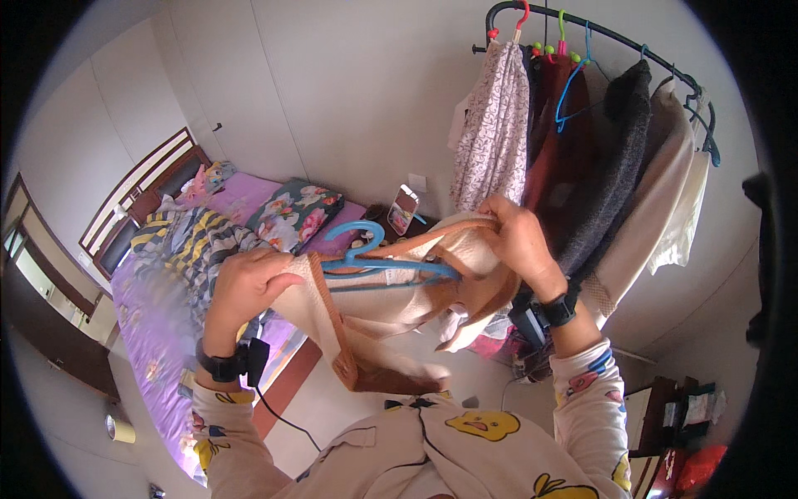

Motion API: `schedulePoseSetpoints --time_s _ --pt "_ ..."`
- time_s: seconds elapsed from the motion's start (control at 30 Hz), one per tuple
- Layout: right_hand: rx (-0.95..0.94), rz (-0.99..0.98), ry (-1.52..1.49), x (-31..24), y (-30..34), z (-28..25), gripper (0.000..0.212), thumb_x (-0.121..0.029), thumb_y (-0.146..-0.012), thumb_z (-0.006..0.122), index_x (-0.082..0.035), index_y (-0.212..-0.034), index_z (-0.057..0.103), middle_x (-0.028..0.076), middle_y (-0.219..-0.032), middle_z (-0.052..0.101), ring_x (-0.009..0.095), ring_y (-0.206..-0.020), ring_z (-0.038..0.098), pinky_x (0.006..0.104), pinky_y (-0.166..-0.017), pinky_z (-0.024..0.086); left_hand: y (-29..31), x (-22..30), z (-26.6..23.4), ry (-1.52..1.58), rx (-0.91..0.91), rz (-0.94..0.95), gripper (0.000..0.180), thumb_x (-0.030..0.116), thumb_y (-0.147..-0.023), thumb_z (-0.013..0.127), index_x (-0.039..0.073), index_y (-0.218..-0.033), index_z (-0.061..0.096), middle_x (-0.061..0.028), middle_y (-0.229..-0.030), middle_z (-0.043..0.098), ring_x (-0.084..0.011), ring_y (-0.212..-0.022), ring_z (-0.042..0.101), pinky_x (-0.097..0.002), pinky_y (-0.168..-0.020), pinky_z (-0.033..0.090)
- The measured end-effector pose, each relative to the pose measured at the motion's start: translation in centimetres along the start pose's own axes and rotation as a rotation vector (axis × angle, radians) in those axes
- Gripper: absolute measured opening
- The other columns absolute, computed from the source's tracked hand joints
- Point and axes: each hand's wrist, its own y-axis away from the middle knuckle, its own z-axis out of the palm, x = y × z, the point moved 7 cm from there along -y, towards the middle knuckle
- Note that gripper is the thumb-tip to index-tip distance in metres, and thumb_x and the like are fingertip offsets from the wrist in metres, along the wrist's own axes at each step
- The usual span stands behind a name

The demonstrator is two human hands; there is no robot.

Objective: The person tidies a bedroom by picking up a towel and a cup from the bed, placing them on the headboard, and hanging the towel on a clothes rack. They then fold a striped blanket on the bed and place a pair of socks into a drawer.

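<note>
We hold up a cream garment with a blue hanger inside it.
Our left hand pinches the garment's left side between thumb and fingers; our right hand grips its brown-trimmed edge opposite. The garment is in mid-air before our chest, the hook showing at the neckline. A purple-sheeted bed lies at left; clothes hang from a black rack at right.

Before you: cream garment, brown-trimmed, held up, front open; blue hanger inside, hook above neckline.
</note>
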Motion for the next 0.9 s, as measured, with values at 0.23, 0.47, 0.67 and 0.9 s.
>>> schedulePoseSetpoints --time_s 0.23,0.47,0.67,0.9 --pt "-0.023 -0.474 0.484 -6.5 -0.2 1.2 0.018 -0.012 -0.069 0.062 -0.007 -0.082 0.051 0.010 -0.072 0.050 0.026 -0.063 0.058 0.0344 -0.059 0.050 -0.4 0.3 1.3 0.031 0.067 -0.034 0.025 0.025 -0.071 0.071 0.005 -0.081 0.061 -0.0127 -0.071 0.058 -0.0321 -0.064 0.057 -0.0377 -0.053 0.044" --pt "-0.501 -0.005 0.567 1.0 -1.1 1.3 0.015 -0.014 -0.077 0.057 -0.003 -0.087 0.059 0.018 -0.081 0.064 0.032 -0.078 0.064 0.0408 -0.067 0.052 -0.5 -0.1 1.4 0.182 -0.053 -0.058 0.022 0.022 -0.073 0.070 0.003 -0.078 0.059 -0.0135 -0.069 0.057 -0.0332 -0.061 0.054 -0.0366 -0.054 0.043" --pt "-0.331 -0.119 0.729 1.8 0.8 1.7 0.010 -0.015 -0.073 0.058 -0.008 -0.080 0.058 0.011 -0.074 0.062 0.028 -0.074 0.063 0.0367 -0.062 0.050 -1.1 0.0 2.8 0.192 -0.078 -0.051 0.024 0.022 -0.072 0.071 0.002 -0.079 0.060 -0.0152 -0.070 0.057 -0.0344 -0.061 0.054 -0.0367 -0.053 0.042" --pt "-0.165 -0.097 0.630 -2.3 1.5 0.1 0.020 -0.013 -0.072 0.059 -0.003 -0.087 0.050 0.013 -0.069 0.060 0.028 -0.060 0.063 0.0362 -0.051 0.050 -1.4 1.3 4.0 0.069 0.130 -0.110 0.026 0.023 -0.072 0.072 0.003 -0.083 0.060 -0.0153 -0.071 0.058 -0.0351 -0.065 0.056 -0.0375 -0.053 0.044"
